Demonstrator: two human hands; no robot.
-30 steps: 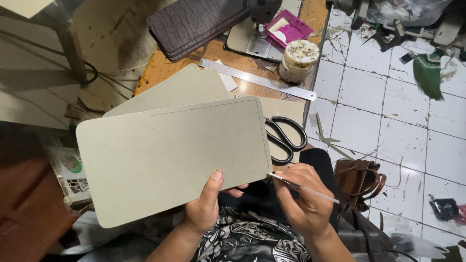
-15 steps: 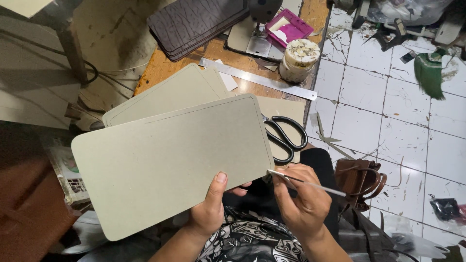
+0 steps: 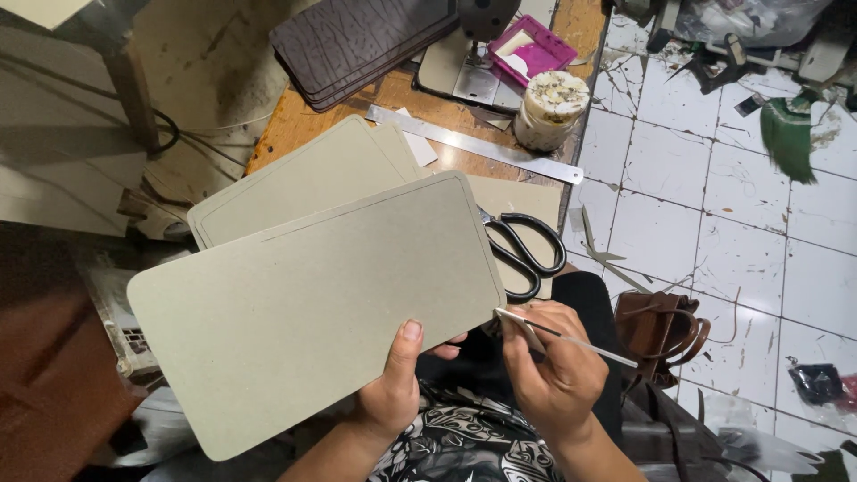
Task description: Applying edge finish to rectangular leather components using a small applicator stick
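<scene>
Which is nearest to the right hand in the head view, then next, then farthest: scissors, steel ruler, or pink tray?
From the right hand:
1. Scissors, just above it on the table edge.
2. Steel ruler, farther up, lying across the table.
3. Pink tray, at the table's far end.

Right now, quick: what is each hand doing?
Left hand: closed on the grey board panel, thumb on top.
Right hand: closed on a thin metal tool, its tip at the panel's corner.

Left hand (image 3: 393, 393) raised palm-up, thumb pressed flat on top, fingers curled beneath, right hand (image 3: 553, 366) beside it, fingers pinched closed, both forearms angled upward from below
</scene>
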